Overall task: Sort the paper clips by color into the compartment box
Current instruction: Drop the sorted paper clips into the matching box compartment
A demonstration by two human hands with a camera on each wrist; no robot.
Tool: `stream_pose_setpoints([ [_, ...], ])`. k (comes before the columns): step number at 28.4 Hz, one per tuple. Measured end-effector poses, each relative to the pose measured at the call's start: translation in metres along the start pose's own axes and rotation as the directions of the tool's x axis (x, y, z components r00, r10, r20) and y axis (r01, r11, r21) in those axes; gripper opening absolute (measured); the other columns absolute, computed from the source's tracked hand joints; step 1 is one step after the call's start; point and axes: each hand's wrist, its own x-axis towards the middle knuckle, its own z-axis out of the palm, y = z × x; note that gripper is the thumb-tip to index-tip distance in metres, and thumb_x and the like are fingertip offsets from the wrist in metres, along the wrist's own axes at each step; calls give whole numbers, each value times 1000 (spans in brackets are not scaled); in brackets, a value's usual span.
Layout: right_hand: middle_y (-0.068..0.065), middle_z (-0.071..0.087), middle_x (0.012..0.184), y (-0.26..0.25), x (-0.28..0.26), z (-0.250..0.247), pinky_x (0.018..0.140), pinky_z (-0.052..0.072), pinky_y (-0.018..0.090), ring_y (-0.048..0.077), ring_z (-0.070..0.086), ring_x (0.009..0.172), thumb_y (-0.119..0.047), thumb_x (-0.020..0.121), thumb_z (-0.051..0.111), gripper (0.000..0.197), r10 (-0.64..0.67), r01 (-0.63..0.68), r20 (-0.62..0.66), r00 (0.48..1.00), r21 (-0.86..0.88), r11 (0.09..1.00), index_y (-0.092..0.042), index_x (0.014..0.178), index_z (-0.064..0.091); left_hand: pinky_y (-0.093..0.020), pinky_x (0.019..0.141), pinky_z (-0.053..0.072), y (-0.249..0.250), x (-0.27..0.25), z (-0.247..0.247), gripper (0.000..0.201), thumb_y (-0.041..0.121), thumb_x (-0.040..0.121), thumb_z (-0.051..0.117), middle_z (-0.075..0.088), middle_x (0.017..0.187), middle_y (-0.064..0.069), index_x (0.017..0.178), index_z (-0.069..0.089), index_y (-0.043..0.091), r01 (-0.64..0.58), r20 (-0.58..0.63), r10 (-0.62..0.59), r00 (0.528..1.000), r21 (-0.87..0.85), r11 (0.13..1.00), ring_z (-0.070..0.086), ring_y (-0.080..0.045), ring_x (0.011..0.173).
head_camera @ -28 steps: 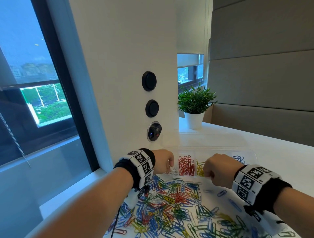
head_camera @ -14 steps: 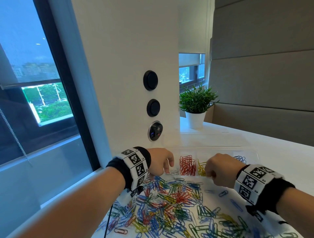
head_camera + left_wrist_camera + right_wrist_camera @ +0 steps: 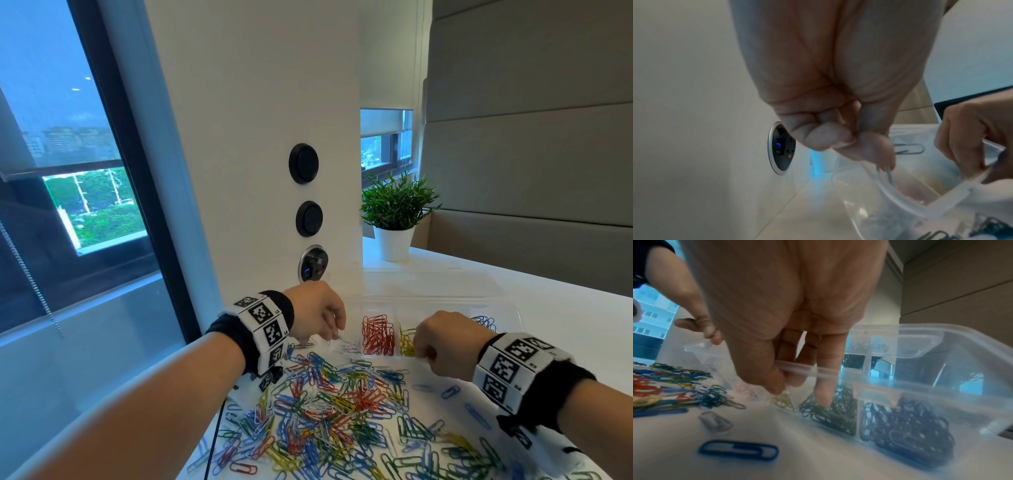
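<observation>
I can read no writing or brand; the only markings are the black-and-white square code tags on both wristbands.

The clear compartment box sits on the white table, its left end close to the white pillar, which carries two black round knobs and a round socket with a small blue light. To the right of the box the table lies bare out to the grey wall panels, with a potted plant behind it near the pillar. The near side of the box borders the loose pile of mixed paper clips, which spreads to the table's front edge.

My left hand hovers over the box's left end, above the white clips. Its fingers are curled, pinching a pale clip that hangs down at the box's rim. My right hand is at the near wall of the box; its thumb and fingers curl over the rim and grip it, one fingertip reaching down among the dark green clips. In the box, red clips lie beside yellow clips, and blue clips fill the right end. A single blue clip lies on the table just before the box.
</observation>
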Motion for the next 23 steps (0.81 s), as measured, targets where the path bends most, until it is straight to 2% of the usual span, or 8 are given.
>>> stream_pose_setpoints([
  [4, 4, 70, 100, -1, 0, 0, 80, 55, 29, 20, 64, 91, -7, 83, 53, 27, -3, 3, 1, 1000, 6, 1000, -16, 99, 73, -24, 49, 52, 1, 3, 0, 7, 5, 89, 66, 74, 94, -8, 93, 65, 12, 25, -100, -33, 994, -81, 996, 56, -8, 40],
  [7, 2, 68, 98, -2, -2, -1, 80, 54, 27, 19, 63, 89, -7, 84, 52, 27, -2, 2, 3, 1000, 16, 1000, -17, 99, 73, -21, 48, 50, 1, 5, 1, 5, 10, 89, 67, 75, 92, -7, 92, 66, 13, 51, -96, -58, 994, -76, 996, 58, -15, 42],
  [10, -2, 61, 87, -3, -4, -3, 74, 48, 23, 17, 56, 82, -6, 84, 52, 27, -13, 13, 2, 1000, 20, 1000, -17, 96, 73, -24, 47, 49, 2, 7, 3, 7, 11, 89, 67, 74, 88, -7, 87, 65, 17, 74, -85, -80, 993, -81, 994, 59, -17, 43],
  [14, 1, 67, 93, -2, -4, -2, 73, 48, 23, 18, 59, 85, -5, 83, 52, 27, -11, 11, 7, 1000, 14, 1000, -15, 96, 73, -28, 49, 49, 5, 7, 3, 7, 12, 90, 66, 71, 79, 0, 89, 65, 18, 89, -69, -94, 993, -69, 994, 60, -19, 43],
  [16, 2, 69, 94, -2, -4, -2, 75, 50, 24, 19, 62, 88, -6, 83, 52, 26, -12, 12, 7, 1000, 17, 1000, -15, 96, 73, -28, 50, 50, 6, 6, 3, 7, 11, 91, 64, 72, 90, -2, 94, 66, 17, 91, -70, -94, 993, -49, 995, 60, -18, 44],
  [18, 3, 70, 98, -1, -4, -2, 77, 52, 26, 20, 63, 90, -6, 83, 52, 27, -16, 16, 4, 1000, 17, 1000, -15, 97, 73, -26, 51, 52, 9, 3, 3, 17, 7, 94, 58, 68, 114, 0, 103, 67, 19, 67, -66, -66, 996, 24, 997, 59, -14, 43],
  [21, 2, 70, 100, -1, -3, -2, 80, 53, 27, 19, 63, 91, -7, 84, 53, 28, -23, 23, -6, 1000, 18, 1000, -17, 99, 74, -26, 66, 52, 19, -4, 7, 43, 0, 94, 46, 57, 134, 6, 125, 62, 25, 66, 29, -77, 997, 274, 959, 59, -7, 60],
  [23, 2, 70, 100, -1, -3, -2, 80, 53, 27, 19, 63, 91, -7, 84, 53, 28, -27, 27, -12, 1000, 14, 1000, -17, 99, 74, -28, 80, 47, 27, -5, 15, 52, 1, 94, 43, 52, 139, 2, 140, 48, 24, 60, 118, -125, 985, 445, 894, 61, -15, 93],
])
